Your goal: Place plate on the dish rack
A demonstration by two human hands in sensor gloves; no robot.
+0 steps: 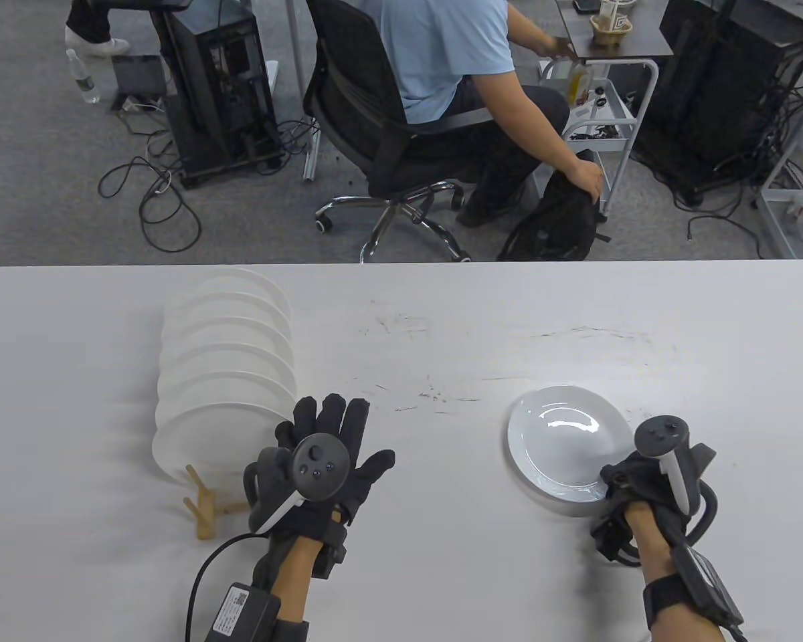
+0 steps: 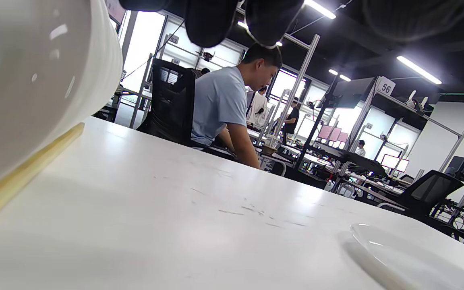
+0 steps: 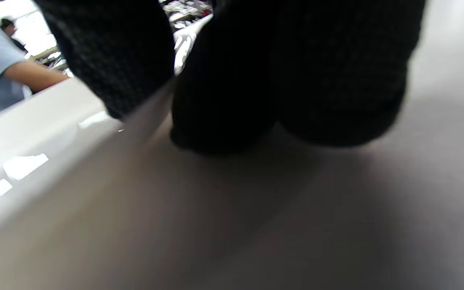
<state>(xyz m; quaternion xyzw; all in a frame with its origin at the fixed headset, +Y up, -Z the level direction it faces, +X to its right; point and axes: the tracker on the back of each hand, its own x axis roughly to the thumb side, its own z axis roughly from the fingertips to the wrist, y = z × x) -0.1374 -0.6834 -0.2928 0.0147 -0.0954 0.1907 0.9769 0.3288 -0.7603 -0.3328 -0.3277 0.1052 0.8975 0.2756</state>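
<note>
A white plate [image 1: 562, 435] lies on the white table [image 1: 441, 575] at the right. My right hand [image 1: 614, 483] grips its near right rim; in the right wrist view my gloved fingers [image 3: 288, 80] close over the plate's rim [image 3: 34, 141]. A wooden dish rack [image 1: 204, 509] at the left holds several white plates [image 1: 224, 361] on edge. My left hand [image 1: 338, 428] lies flat and open on the table just right of the rack, holding nothing. In the left wrist view the racked plates [image 2: 34, 80], the rack's wooden rail [image 2: 22, 169] and the loose plate [image 2: 397, 257] show.
Beyond the table's far edge a man in a blue shirt [image 1: 441, 53] sits on an office chair [image 1: 375, 134], with computer towers and cables on the floor around him. Scuff marks cross the table's middle.
</note>
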